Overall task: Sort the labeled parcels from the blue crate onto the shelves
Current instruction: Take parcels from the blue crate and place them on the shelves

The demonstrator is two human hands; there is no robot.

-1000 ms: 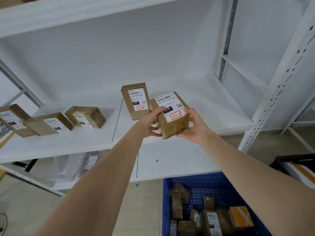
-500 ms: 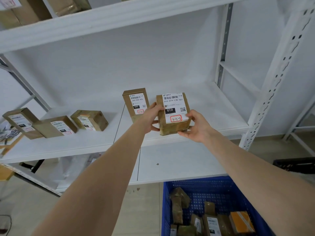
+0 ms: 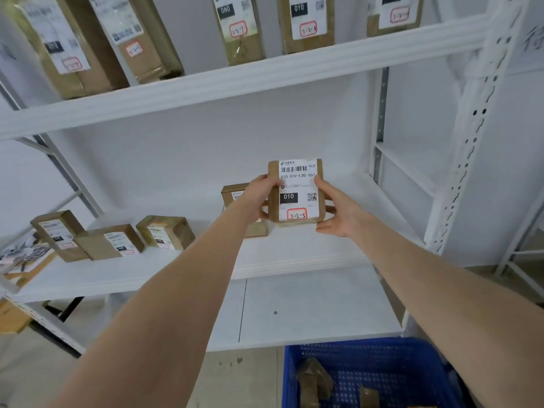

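The beige floor (image 3: 241, 378) has small dark spots; at the far left stands perhaps a wooden box (image 3: 11, 316).

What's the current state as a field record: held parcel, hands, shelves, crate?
held: parcel, upright, label 010, marked 3-2-3
left hand: grips its left side
right hand: grips its right side
position: over middle shelf; contact unclear
neighbour: second parcel behind left hand
upper shelf: standing parcels
blue crate: brown parcels inside
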